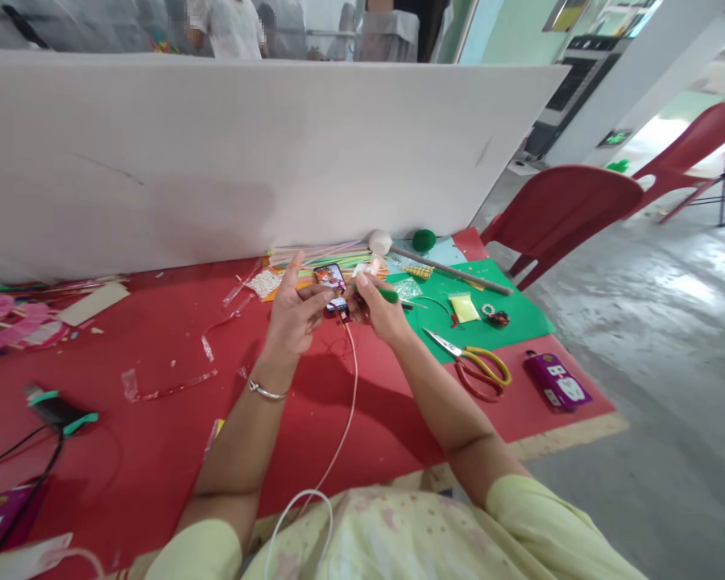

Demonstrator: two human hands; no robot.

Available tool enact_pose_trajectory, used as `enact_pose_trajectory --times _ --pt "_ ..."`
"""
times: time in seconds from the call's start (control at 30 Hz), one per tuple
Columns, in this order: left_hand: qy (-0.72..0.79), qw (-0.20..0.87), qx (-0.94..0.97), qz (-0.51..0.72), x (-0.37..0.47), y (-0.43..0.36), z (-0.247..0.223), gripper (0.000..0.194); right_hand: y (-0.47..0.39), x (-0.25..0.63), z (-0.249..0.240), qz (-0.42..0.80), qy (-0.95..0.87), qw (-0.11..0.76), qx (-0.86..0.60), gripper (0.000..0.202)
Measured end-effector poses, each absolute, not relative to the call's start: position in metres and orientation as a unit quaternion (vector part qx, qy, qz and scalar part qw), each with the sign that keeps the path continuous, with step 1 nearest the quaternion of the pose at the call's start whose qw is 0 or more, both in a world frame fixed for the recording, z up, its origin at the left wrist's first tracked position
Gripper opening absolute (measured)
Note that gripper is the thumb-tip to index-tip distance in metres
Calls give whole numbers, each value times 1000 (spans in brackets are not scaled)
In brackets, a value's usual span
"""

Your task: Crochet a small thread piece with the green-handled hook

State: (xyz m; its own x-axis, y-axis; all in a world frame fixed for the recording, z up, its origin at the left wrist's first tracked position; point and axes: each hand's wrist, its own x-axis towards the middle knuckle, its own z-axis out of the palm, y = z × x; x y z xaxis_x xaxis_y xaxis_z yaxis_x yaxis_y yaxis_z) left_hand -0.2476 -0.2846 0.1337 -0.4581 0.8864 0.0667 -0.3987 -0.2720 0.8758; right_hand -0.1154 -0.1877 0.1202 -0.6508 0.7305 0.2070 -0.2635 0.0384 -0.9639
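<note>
My left hand (pixel 293 316) is raised over the table, its index finger pointing up and its thumb bent in against other fingers. What its fingertips pinch, if anything, is too small to make out. My right hand (pixel 379 308) is closed close beside it, with a short green piece (pixel 387 295) sticking out from its grip. Between and just beyond the hands lies a phone (pixel 329 277) with a lit screen. A pale cable (pixel 354 379) runs from a small dark device (pixel 339 307) near my fingertips down towards my lap.
Scissors (pixel 472 362) lie on a green sheet (pixel 513 310) at right, near a yellow packet (pixel 464 308) and a long grey stick (pixel 453 269). White (pixel 380 242) and green balls (pixel 424 240) sit by the upright white board (pixel 217 153). A purple box (pixel 557 381) is near the right edge.
</note>
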Motion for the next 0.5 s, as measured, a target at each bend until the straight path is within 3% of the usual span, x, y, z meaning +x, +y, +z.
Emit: enact_pose_trajectory --times 0.13,0.27,0.37,0.5 --pt "442 420 301 733 -254 -283 131 119 -182 -113 119 683 -624 333 -181 58" --pt "491 312 340 739 -255 -281 124 112 -183 -112 121 657 -649 325 -203 57" --pt "518 235 368 735 -250 -281 121 107 -187 -112 122 621 -671 346 -213 57" --pt "516 231 365 740 -246 -281 121 106 -191 -114 119 574 -692 390 -200 52"
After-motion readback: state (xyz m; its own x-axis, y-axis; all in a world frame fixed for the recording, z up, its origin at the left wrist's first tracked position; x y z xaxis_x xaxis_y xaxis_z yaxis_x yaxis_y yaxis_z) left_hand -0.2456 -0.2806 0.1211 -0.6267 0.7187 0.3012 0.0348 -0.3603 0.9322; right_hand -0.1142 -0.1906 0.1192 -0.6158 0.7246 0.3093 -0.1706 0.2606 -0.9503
